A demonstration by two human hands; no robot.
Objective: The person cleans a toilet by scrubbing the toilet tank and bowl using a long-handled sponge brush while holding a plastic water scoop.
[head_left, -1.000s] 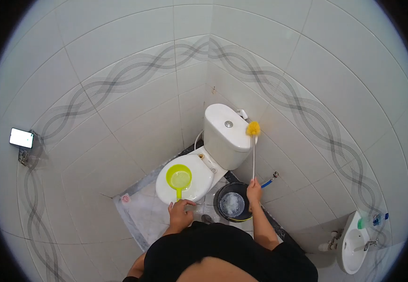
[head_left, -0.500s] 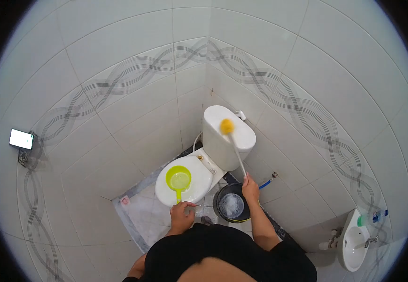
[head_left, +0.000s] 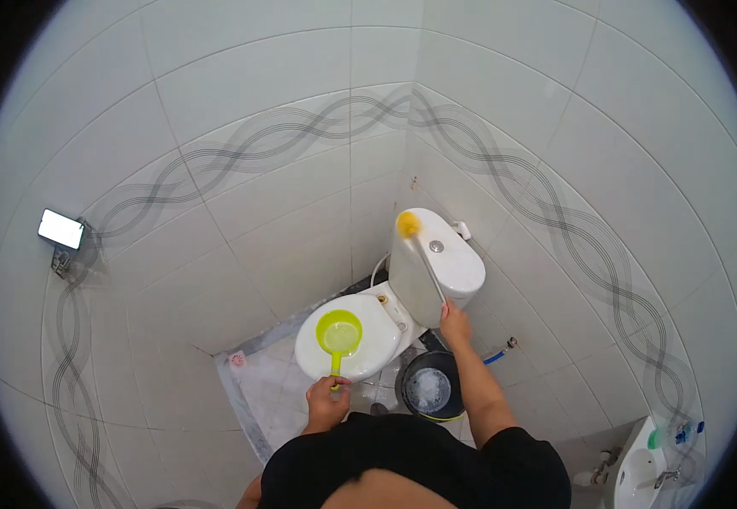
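Observation:
My right hand [head_left: 455, 325] is closed around the white handle of a toilet brush [head_left: 425, 263]. Its round yellow head is at the left edge of the white toilet tank [head_left: 460, 265]; whether they touch I cannot tell. My left hand [head_left: 327, 407] grips the handle end of a lime-green water dipper [head_left: 339, 331], which is over the closed white toilet lid [head_left: 368, 356] with what looks like water inside. Below my right forearm stands a black bucket [head_left: 403, 392] of foamy water, partly covered by the arm.
Tiled walls meet in a corner behind the toilet. A blue hose [head_left: 494, 358] comes off the right wall. At lower right is a white sink [head_left: 640, 475] with a plastic bottle [head_left: 683, 433]. A phone [head_left: 61, 229] is mounted on the left wall. A floor drain [head_left: 237, 360] lies at left.
The brush head has shifted from over the tank lid's middle to its left edge, uncovering the flush button. My left hand still holds the dipper. The whole view has shifted slightly.

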